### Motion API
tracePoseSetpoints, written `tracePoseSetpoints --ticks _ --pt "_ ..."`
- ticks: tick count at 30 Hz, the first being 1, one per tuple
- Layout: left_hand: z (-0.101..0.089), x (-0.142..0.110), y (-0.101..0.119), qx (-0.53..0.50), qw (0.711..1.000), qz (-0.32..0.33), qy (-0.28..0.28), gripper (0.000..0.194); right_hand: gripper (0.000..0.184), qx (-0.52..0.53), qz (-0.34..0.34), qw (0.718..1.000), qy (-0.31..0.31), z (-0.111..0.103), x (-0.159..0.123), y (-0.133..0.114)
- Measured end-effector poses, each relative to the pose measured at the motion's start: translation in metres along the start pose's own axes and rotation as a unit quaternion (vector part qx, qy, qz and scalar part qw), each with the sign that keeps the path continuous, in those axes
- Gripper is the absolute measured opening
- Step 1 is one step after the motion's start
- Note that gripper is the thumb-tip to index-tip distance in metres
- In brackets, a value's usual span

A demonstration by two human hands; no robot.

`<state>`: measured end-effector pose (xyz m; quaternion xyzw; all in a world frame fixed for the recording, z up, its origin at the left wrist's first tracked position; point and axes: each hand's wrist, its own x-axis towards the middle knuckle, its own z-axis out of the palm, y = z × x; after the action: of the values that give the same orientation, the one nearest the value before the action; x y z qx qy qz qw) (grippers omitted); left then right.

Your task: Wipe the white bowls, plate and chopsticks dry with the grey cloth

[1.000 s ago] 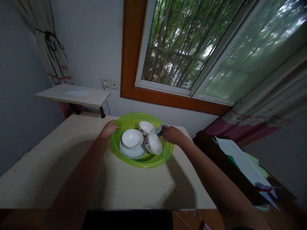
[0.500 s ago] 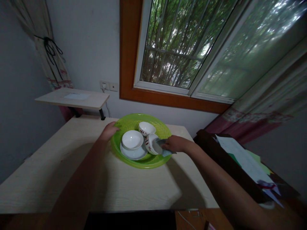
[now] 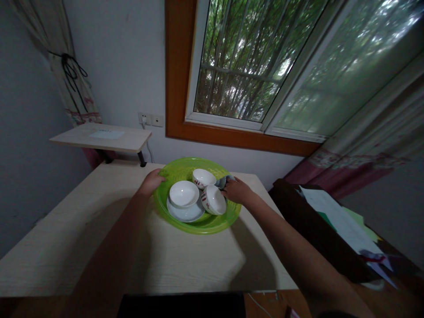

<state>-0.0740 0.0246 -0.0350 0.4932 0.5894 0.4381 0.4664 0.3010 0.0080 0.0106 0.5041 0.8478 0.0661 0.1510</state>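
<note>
A round green basin [image 3: 205, 229] stands on the pale wooden table. My left hand [image 3: 153, 182] is closed on the basin's left rim. My right hand [image 3: 237, 190] pinches a grey-blue cloth [image 3: 222, 181] inside the basin's right side, beside a tilted white bowl [image 3: 217, 201] with a red pattern. Another patterned bowl [image 3: 203, 177] sits behind it. At the left, a white bowl [image 3: 184, 193] rests on a white plate [image 3: 185, 216].
The table [image 3: 185, 265] carries a raised shelf [image 3: 129, 140] at its back left, with a sheet of paper [image 3: 107, 134] on it. A window [image 3: 245, 70] is behind. To the right, papers [image 3: 334, 221] lie on a dark brown piece of furniture [image 3: 298, 221].
My right hand has moved the cloth from the tilted bowl's inside and front right to its far side, near the back bowl. My left hand has stayed on the rim.
</note>
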Motion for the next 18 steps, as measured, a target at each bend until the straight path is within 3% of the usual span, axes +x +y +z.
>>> tracePoseSetpoints --ticks 5,10,14,18 --pt "-0.001 0.004 -0.003 0.014 1.0 -0.001 0.011 0.038 0.046 0.02 0.018 0.999 -0.039 -0.011 -0.023 -0.007" --pt "-0.002 0.004 -0.003 0.017 1.0 0.003 0.012 0.04 0.061 0.112 0.014 0.991 -0.072 -0.017 -0.044 -0.009" --pt "-0.003 0.005 -0.002 0.017 1.0 -0.003 0.0 0.042 0.055 0.123 0.004 0.99 -0.069 -0.016 -0.041 -0.004" --pt "-0.004 0.006 -0.003 0.012 1.0 -0.001 -0.009 0.043 0.043 0.066 -0.001 0.996 -0.063 -0.012 -0.023 0.004"
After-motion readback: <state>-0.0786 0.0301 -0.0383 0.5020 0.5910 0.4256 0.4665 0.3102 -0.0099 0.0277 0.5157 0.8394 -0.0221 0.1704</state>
